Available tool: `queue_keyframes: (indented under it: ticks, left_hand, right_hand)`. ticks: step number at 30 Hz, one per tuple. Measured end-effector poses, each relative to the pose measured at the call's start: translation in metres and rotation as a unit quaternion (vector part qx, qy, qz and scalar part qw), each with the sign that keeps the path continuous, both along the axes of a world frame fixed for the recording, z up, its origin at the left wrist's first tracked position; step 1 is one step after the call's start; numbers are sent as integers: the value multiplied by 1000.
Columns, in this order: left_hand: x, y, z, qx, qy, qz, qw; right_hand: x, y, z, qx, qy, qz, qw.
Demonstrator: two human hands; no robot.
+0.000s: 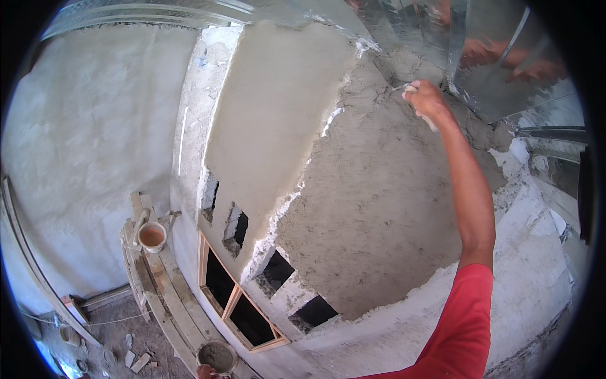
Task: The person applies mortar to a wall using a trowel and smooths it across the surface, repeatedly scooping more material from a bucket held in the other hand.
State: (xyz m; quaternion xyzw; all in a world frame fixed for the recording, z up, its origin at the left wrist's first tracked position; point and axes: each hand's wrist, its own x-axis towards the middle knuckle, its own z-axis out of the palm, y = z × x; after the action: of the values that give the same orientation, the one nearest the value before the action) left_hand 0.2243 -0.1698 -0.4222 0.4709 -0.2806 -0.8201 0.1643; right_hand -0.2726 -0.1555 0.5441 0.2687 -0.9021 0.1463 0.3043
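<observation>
My right hand (425, 101) is raised to the upper part of the wall, its fingers wrapped round the pale handle of a trowel (432, 124). The blade lies toward the rough grey mortar (379, 189) near the ceiling and is hard to make out against it. At the lower edge only part of my left hand (205, 371) shows, gripping the rim of a bucket (235, 361) of wet grey mortar. Left of the rough patch runs a smoother plastered strip (278, 107), with a ragged white edge between them.
Wooden scaffold planks (165, 284) run along the wall, carrying a small pail of brownish liquid (152, 236). Dark square openings (276, 271) and a wood-framed window (221, 278) sit low in the wall. Shiny metal sheeting (505, 57) covers the ceiling. Rubble (140, 362) lies on the floor below.
</observation>
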Motion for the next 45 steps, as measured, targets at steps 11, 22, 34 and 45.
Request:
queue_keyframes:
  ticks: [11,22,34,45]
  left_hand:
    - [-44,-31,1,43,-65,-23,997]
    - [-49,-18,7,54,-99,-58,992]
    - [-35,-6,-5,26,-124,-78,989]
    - [-52,39,-13,50,-54,-64,995]
  right_hand:
    - [23,63,26,115,219,-66,967]
    - [130,116,-23,45,62,193,978]
    - [76,169,-10,-151,22,116,982]
    - [95,161,-295,250,-275,286,883]
